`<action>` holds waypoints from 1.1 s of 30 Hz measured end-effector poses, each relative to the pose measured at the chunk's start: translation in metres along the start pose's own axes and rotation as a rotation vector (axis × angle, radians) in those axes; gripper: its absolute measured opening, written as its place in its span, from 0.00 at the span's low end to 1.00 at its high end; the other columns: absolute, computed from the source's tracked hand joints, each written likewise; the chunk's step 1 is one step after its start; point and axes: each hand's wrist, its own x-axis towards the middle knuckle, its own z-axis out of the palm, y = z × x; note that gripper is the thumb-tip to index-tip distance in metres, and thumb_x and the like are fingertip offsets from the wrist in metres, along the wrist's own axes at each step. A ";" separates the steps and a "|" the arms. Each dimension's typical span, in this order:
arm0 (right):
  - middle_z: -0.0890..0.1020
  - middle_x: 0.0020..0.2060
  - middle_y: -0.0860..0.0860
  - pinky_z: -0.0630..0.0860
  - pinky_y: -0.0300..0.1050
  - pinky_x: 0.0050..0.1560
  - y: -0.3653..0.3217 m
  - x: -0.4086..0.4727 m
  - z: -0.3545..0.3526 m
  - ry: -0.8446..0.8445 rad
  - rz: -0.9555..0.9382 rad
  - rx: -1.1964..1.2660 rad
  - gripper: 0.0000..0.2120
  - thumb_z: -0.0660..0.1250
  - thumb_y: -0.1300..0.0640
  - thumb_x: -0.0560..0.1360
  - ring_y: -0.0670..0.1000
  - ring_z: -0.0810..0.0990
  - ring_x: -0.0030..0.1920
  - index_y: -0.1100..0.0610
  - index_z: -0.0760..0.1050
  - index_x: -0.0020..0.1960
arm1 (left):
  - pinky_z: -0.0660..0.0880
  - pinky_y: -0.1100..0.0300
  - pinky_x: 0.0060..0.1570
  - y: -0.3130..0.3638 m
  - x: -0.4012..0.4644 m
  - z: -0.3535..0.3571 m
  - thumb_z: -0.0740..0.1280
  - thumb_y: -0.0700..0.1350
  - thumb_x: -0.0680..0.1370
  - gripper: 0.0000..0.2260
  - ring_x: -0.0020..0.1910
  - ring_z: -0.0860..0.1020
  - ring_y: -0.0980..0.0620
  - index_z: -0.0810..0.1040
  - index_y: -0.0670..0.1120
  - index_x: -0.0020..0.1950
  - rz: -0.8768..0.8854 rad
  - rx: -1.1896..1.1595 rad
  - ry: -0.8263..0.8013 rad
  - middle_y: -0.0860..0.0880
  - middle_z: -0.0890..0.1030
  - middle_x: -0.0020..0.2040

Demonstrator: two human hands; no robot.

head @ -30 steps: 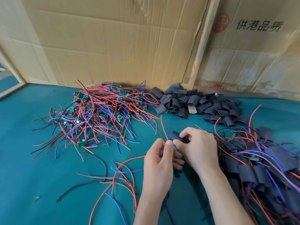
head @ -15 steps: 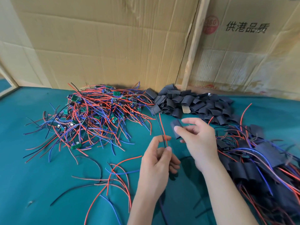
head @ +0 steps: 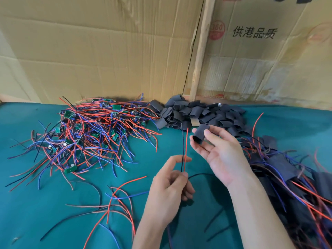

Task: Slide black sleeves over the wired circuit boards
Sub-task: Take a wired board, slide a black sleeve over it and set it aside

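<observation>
My left hand (head: pixel 168 186) pinches a red and a black wire (head: pixel 184 150) that stand upright from its fingertips. Any circuit board on those wires is hidden inside the fist. Just right of the wire tips, my right hand (head: pixel 221 153) holds one short black sleeve (head: pixel 199 134) between thumb and fingers, its open end facing down-left. A tangled heap of wired green circuit boards (head: pixel 89 133) lies at the left. Loose black sleeves (head: pixel 201 115) are piled at the back centre.
A heap of sleeved boards with trailing wires (head: pixel 287 177) fills the right side of the teal cloth (head: pixel 36 203). Loose red, blue and black wires (head: pixel 115 200) lie in front of my left arm. Cardboard sheets (head: pixel 107 51) and a wooden post (head: pixel 201 51) close off the back.
My hands have drawn apart. The right hand lifted the sleeve up and to the right, turning palm-up. The left hand now holds the two wires upright.
</observation>
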 end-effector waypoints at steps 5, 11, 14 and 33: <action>0.85 0.44 0.63 0.84 0.53 0.48 -0.001 0.004 -0.003 0.070 -0.092 0.089 0.09 0.65 0.69 0.80 0.64 0.86 0.47 0.60 0.70 0.57 | 0.73 0.60 0.33 0.003 -0.001 -0.002 0.60 0.43 0.77 0.14 0.30 0.76 0.48 0.79 0.59 0.54 -0.015 0.017 -0.051 0.45 0.80 0.31; 0.85 0.43 0.62 0.85 0.53 0.48 0.006 0.003 0.006 0.068 -0.048 0.102 0.06 0.65 0.69 0.81 0.64 0.87 0.50 0.60 0.70 0.51 | 0.73 0.58 0.33 0.004 -0.001 -0.001 0.60 0.45 0.76 0.13 0.30 0.76 0.47 0.79 0.59 0.54 -0.029 0.029 -0.080 0.46 0.79 0.31; 0.85 0.43 0.62 0.85 0.55 0.50 0.006 0.000 0.013 0.014 -0.011 0.169 0.05 0.64 0.68 0.81 0.64 0.87 0.50 0.60 0.71 0.50 | 0.73 0.57 0.33 0.004 -0.001 -0.001 0.60 0.45 0.76 0.13 0.29 0.75 0.47 0.78 0.58 0.54 -0.037 0.030 -0.086 0.45 0.79 0.31; 0.84 0.44 0.62 0.84 0.55 0.45 -0.005 -0.006 0.004 -0.108 -0.040 -0.303 0.16 0.73 0.67 0.71 0.68 0.85 0.46 0.59 0.71 0.55 | 0.69 0.68 0.29 0.003 -0.001 -0.003 0.62 0.40 0.82 0.14 0.25 0.72 0.53 0.83 0.56 0.57 -0.089 0.059 -0.032 0.49 0.77 0.28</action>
